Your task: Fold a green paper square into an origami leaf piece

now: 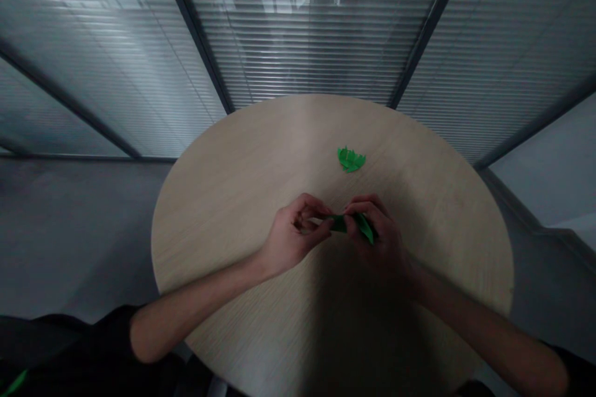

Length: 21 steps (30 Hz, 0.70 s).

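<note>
Between my two hands is a green piece of folded paper or similar thin sheet (364,227), its pointed flap sticking out toward me under the right fingers. My left hand (298,229) pinches its left end between thumb and fingertips. Closed on the right part is my right hand (376,229), whose fingers cover some of it. Beyond the hands, a small heap of jagged green pieces (351,159) lies on the round wooden table (233,180). The exact fold of the held piece is too dark to make out.
Glass partitions with blinds (298,56) and dark frames stand right behind the table's far edge. Grey floor (93,223) shows on the left. A bit of green (15,383) appears at the lower left, by my dark clothing.
</note>
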Each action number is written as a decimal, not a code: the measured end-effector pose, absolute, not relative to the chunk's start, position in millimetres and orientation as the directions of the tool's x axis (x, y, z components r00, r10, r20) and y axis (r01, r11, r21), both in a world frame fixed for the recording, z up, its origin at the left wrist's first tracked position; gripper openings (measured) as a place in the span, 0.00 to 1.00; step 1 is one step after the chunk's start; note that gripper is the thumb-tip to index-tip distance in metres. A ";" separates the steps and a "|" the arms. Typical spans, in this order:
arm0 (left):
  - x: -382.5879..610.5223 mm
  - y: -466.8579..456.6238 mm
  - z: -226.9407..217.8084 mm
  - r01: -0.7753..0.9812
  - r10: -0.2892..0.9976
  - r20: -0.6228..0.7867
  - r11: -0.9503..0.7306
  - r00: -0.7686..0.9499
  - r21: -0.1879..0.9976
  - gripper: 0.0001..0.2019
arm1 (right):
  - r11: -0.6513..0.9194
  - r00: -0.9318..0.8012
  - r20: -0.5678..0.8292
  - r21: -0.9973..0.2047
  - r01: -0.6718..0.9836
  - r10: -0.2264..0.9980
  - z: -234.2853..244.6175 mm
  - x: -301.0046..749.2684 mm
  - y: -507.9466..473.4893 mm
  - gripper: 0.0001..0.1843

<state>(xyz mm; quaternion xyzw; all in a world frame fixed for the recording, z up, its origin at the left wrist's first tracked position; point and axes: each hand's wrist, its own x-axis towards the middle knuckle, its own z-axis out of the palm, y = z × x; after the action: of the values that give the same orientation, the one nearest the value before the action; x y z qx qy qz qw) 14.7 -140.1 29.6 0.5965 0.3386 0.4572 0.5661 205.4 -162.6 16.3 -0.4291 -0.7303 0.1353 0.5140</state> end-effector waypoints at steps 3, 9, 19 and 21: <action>13.3 -139.2 30.1 -0.068 0.912 0.163 -0.149 0.375 0.987 0.09 | 0.603 -0.108 0.642 -0.631 0.488 0.759 16.7 205.2 -162.6 0.02; 3.8 -133.6 37.5 0.057 0.877 0.098 -0.141 0.471 0.988 0.10 | 0.606 -0.116 0.648 -0.615 0.505 0.753 16.9 206.8 -163.1 0.03; -10.0 -125.2 39.9 0.195 0.833 0.153 -0.296 0.532 0.935 0.06 | 0.627 -0.145 0.662 -0.583 0.517 0.735 18.7 207.7 -163.4 0.05; -9.4 -125.9 39.7 0.202 0.835 0.171 -0.316 0.522 0.927 0.06 | 0.624 -0.143 0.662 -0.580 0.523 0.736 19.8 208.1 -163.4 0.05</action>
<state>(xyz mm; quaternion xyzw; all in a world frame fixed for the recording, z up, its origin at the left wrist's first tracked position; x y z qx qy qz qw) -9.4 -125.9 39.7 0.7370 0.3520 0.3391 0.4668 208.1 -163.4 19.8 -0.4205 -0.7486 0.1058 0.5016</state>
